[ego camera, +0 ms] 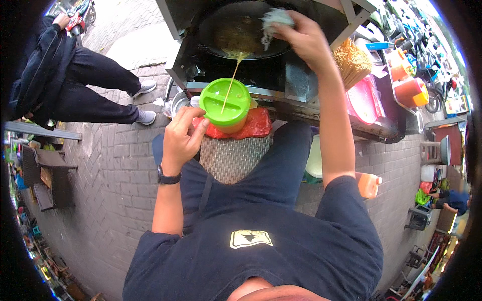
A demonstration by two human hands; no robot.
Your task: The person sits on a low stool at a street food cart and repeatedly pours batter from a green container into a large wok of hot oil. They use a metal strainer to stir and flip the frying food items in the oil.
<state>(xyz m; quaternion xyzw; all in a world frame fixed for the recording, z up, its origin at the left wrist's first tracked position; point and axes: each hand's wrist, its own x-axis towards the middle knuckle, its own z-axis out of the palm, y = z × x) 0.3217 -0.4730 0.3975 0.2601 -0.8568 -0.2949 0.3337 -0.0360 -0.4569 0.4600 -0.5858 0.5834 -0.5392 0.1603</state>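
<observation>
My right hand [301, 35] grips a crumpled pale cloth [276, 22] above the right side of a dark wok [211, 32]. A thin film of yellowish-brown stuff coats the wok's middle. A plastic container with a bright green lid [216, 92] stands on a red plastic packet [260, 122] between my knees. One bamboo skewer [230, 86] lies across the lid, its far end in a yellow blob [240, 55] at the wok's near rim. Beside the lid's left edge is my left hand [184, 137], thumb and forefinger apart; whether the fingertips touch the rim I cannot tell.
A metal cart frame [263, 92] surrounds the wok. To the right are a bundle of bamboo skewers [352, 62], pink plastic trays [363, 101] and orange containers [408, 90]. A woven seat [235, 158] lies between my legs. Another person [75, 81] stands at left.
</observation>
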